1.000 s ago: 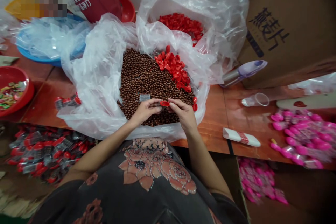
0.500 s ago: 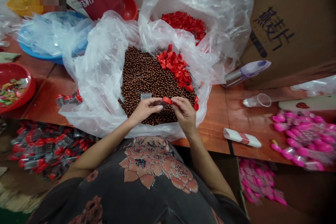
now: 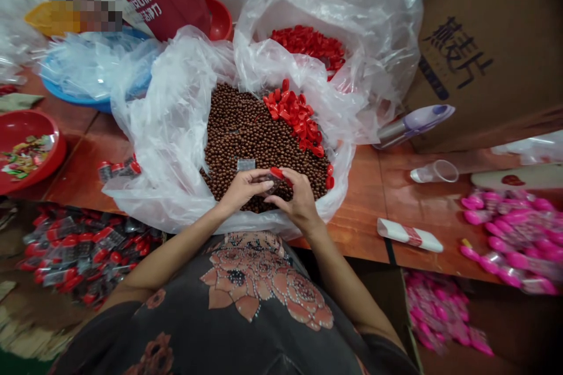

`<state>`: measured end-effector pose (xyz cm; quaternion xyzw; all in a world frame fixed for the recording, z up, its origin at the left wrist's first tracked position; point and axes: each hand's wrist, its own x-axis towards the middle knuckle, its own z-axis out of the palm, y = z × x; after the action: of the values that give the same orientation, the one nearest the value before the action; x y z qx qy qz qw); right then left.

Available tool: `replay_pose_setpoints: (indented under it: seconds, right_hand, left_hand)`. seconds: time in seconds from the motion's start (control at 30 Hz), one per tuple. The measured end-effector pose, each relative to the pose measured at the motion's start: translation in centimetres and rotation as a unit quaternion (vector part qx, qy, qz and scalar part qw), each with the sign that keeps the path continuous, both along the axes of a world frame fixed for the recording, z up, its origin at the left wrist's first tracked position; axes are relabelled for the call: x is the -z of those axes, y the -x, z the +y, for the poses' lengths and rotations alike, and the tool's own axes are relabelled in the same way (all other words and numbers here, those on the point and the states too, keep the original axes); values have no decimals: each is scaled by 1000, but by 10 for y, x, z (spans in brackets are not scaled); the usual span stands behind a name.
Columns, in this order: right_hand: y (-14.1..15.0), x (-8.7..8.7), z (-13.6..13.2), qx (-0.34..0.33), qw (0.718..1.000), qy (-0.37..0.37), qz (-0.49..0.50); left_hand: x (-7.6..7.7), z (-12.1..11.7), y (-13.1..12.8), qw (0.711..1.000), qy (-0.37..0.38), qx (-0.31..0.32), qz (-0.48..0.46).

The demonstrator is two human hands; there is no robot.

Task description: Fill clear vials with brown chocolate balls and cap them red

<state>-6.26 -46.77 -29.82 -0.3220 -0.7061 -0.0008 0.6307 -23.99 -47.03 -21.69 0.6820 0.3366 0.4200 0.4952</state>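
Observation:
My left hand [image 3: 241, 192] is closed on a small clear plastic container [image 3: 273, 181] with dark contents, pinched between thumb and fingers. A red cap [image 3: 277, 172] sits at its top end. My right hand [image 3: 299, 198] curls round the other side, its fingers against the cap and its thumb lower down by the container. Below both hands spreads a heap of small brown balls [image 3: 237, 129] inside a white plastic bag [image 3: 162, 129]. Loose red caps [image 3: 295, 114] lie on the heap's far right side. Another clear container [image 3: 246, 165] rests on the balls just beyond my left hand.
More red caps [image 3: 308, 44] fill a clear bag behind. Filled red-capped containers [image 3: 83, 252] are piled low at left, near a red bowl [image 3: 57, 155] and a blue basin [image 3: 65, 96]. At right are a cardboard box [image 3: 492, 58], a clear cup [image 3: 444, 171] and pink-capped containers [image 3: 510, 228].
My right thumb has come away from the red cap and dropped lower, while the fingers stay at the cap. The container has tipped more upright in my left hand. The view has shifted slightly.

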Motion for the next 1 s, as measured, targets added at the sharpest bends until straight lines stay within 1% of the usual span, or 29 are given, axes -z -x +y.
replay_pose_setpoints:
  seconds: [0.1, 0.17, 0.23, 0.3, 0.37, 0.43, 0.5, 0.57, 0.6, 0.63, 0.67, 0.7, 0.77, 0.8, 0.83, 0.9, 0.97, 1.0]
  right_hand:
    - [5, 0, 0, 11, 1000, -16, -10]
    - [6, 0, -1, 14, 999, -26, -17]
    - [6, -1, -2, 6, 1000, -20, -14]
    - [4, -2, -3, -30, 1000, 10, -4]
    - [2, -3, -2, -86, 994, 67, 27]
    - [0, -5, 0, -147, 974, 137, 108]
    - [0, -6, 4, -194, 933, 193, 233]
    - [4, -7, 6, -221, 890, 217, 334]
    - [7, -8, 6, -227, 880, 220, 355]
    - [10, -8, 5, -225, 883, 218, 349]
    - [12, -9, 4, -215, 899, 213, 318]
    - [14, -8, 2, -196, 922, 205, 263]
    - [16, -8, -2, -133, 969, 174, 119]
    - [15, -7, -3, -92, 983, 152, 47]
    - [15, -6, -5, -52, 990, 128, -13]
    - [13, -5, -7, 17, 992, 81, -91]
    - [13, -6, -8, 62, 989, 46, -127]
    - [14, -6, -9, 74, 987, 32, -138]
  left_hand:
    - [4, 0, -1, 999, 9, -8, -30]
    - [7, 0, 0, 998, 30, 0, -49]
    - [8, 0, 0, 996, 58, 12, -66]
    - [9, -2, 1, 992, 91, 20, -79]
    - [9, -3, 1, 991, 106, 12, -84]
    - [10, -3, 3, 993, 97, -3, -72]
    - [10, -4, 3, 995, 86, -9, -46]
    - [11, -4, 4, 996, 82, -6, -20]
    - [11, -4, 3, 997, 78, -3, -10]
    - [11, -4, 3, 997, 74, 2, -1]
    - [11, -4, 2, 998, 67, 6, 6]
    - [11, -4, 2, 998, 58, 8, 10]
    - [12, -5, 2, 999, 35, 4, 12]
    - [12, -5, 3, 1000, 26, 0, 13]
    - [12, -5, 3, 1000, 21, -3, 16]
    - [13, -4, 4, 999, 22, -2, 26]
    - [14, -4, 3, 999, 26, -8, 16]
    - [15, -3, 2, 999, 30, -17, 3]
